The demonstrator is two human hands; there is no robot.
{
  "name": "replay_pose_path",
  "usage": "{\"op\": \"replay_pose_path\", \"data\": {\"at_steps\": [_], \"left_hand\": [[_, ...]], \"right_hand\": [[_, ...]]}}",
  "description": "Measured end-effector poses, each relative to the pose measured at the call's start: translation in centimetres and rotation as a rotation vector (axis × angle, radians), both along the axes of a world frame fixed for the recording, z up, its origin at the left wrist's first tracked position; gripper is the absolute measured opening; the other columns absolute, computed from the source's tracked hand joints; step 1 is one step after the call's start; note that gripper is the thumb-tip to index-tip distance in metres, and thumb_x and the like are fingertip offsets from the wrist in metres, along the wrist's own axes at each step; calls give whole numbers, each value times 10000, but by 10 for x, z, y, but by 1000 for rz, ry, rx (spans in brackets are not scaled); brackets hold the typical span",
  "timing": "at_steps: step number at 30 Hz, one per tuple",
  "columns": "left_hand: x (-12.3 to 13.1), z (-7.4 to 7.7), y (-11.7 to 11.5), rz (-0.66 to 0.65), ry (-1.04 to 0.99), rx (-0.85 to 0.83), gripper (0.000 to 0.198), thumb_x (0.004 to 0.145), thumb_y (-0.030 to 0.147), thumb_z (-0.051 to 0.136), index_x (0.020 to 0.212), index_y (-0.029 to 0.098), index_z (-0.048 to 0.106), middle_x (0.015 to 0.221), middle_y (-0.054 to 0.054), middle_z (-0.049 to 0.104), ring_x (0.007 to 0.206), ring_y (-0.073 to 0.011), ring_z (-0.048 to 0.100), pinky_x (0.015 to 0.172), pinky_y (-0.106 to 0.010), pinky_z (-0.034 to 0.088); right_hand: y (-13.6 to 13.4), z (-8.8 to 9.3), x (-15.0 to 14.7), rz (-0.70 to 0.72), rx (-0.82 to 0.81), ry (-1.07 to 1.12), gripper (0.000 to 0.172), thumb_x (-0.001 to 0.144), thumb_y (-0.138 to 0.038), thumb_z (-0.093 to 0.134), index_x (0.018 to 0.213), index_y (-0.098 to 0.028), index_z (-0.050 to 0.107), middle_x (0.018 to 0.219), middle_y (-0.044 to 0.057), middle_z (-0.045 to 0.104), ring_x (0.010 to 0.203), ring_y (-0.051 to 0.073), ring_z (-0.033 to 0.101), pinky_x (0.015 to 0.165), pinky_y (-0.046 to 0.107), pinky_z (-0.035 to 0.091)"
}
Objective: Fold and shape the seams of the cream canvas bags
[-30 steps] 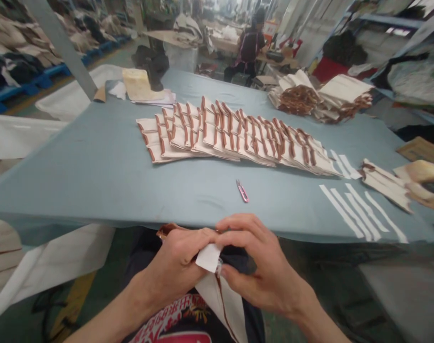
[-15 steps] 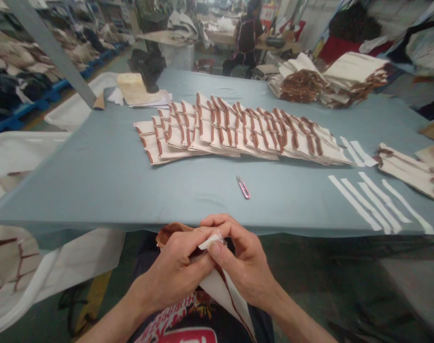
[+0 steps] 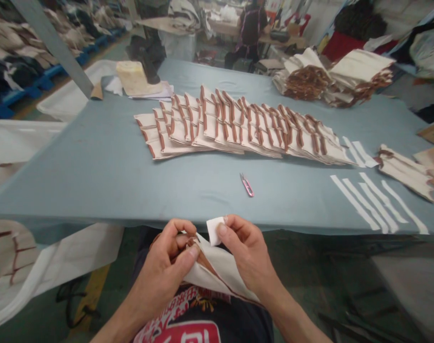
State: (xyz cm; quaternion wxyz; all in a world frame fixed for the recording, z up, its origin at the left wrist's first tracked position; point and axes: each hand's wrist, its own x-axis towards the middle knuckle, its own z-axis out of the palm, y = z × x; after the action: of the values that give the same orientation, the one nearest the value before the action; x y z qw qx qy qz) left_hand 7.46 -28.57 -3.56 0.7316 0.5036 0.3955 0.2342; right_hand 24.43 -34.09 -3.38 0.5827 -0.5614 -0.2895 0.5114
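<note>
Over my lap, at the table's front edge, lies a cream fabric piece with brown edging (image 3: 217, 269). My left hand (image 3: 177, 250) pinches its edge between thumb and fingers, where a brown strip folds back. In my right hand (image 3: 243, 243) a small white strip (image 3: 214, 231) is pinched between thumb and forefinger, held just above the fabric. The fabric's right part runs under my right hand; whether that hand's other fingers touch it is hidden. Beyond my hands, pink-handled thread snips (image 3: 247, 185) lie on the table.
A long overlapping row of cream and brown fabric pieces (image 3: 231, 124) crosses the blue-covered table (image 3: 105, 186). Several white strips (image 3: 367, 202) lie at the right, near another fabric piece (image 3: 404, 169). Stacked pieces (image 3: 359, 71) stand behind. White bins (image 3: 31, 295) flank the left side. A person (image 3: 248, 33) sits beyond.
My hands have moved apart. My right hand has drawn the white strip up and away from my left hand, and the fabric's brown-edged opening now shows between them.
</note>
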Motion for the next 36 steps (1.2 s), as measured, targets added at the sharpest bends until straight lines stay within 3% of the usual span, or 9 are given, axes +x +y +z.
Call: {"op": "replay_pose_path", "data": {"at_steps": [4, 6, 10, 16, 22, 25, 28, 31, 36], "left_hand": [[-1, 1, 4, -8, 96, 149, 233, 932, 418, 643, 898, 199, 573, 592, 66, 532, 486, -91, 448, 461, -164, 327], [3, 1, 5, -2, 158, 268, 237, 930, 390, 623, 828, 176, 628, 596, 47, 545, 503, -95, 466, 474, -172, 341], [14, 0, 3, 58, 211, 433, 236, 940, 348, 588, 857, 164, 711, 665, 2, 670, 558, -132, 596, 528, -202, 452], [17, -3, 1, 162, 232, 663, 194, 962, 259, 544, 831, 182, 665, 636, 32, 668, 516, -115, 606, 502, -185, 459], [14, 1, 5, 134, 133, 602, 79, 881, 240, 614, 881, 185, 672, 713, 40, 663, 581, -116, 606, 531, -178, 481], [16, 1, 7, 200, 137, 504, 178, 901, 318, 613, 800, 174, 640, 661, 39, 612, 536, -112, 553, 482, -186, 428], [15, -1, 9, 197, 179, 448, 248, 930, 361, 591, 781, 165, 628, 618, 37, 586, 497, -110, 522, 459, -194, 398], [11, 1, 12, 80, 199, 456, 250, 930, 351, 579, 775, 162, 632, 594, 39, 560, 487, -109, 495, 459, -197, 381], [8, 9, 15, -2, 230, 566, 215, 876, 255, 563, 694, 160, 627, 553, 49, 506, 476, -92, 431, 457, -188, 324]], "right_hand": [[5, -4, 0, -98, 250, -575, 122, 945, -234, 649, 830, -206, 678, 893, 41, 767, 835, 185, 693, 782, 313, 530], [8, -5, -2, -162, 358, -838, 123, 942, -154, 624, 846, -218, 666, 876, 43, 768, 840, 194, 700, 797, 332, 526], [12, -5, -10, -194, 449, -1022, 152, 959, -103, 612, 878, -226, 647, 832, 40, 762, 795, 194, 695, 760, 334, 537], [6, 3, -16, -82, 515, -984, 172, 980, -109, 558, 1032, -190, 700, 994, 87, 791, 931, 214, 715, 860, 368, 575], [-1, 9, -11, 67, 539, -1018, 383, 950, -75, 436, 1233, -149, 683, 1212, 144, 756, 1072, 259, 675, 941, 449, 590], [-2, 8, -13, 104, 546, -1044, 417, 935, -92, 455, 1293, -136, 663, 1315, 169, 717, 1171, 294, 637, 1025, 508, 559], [-1, 6, -10, 71, 522, -942, 380, 968, -113, 462, 1297, -159, 647, 1266, 145, 733, 1169, 261, 648, 1035, 469, 551], [6, 2, -1, 53, 458, -856, 341, 997, -171, 543, 1329, -186, 618, 1275, 128, 731, 1207, 242, 655, 1059, 441, 530], [21, -4, 8, 266, 459, -673, 94, 990, -236, 645, 1067, -206, 689, 1019, 52, 767, 968, 190, 707, 887, 338, 559]]}}
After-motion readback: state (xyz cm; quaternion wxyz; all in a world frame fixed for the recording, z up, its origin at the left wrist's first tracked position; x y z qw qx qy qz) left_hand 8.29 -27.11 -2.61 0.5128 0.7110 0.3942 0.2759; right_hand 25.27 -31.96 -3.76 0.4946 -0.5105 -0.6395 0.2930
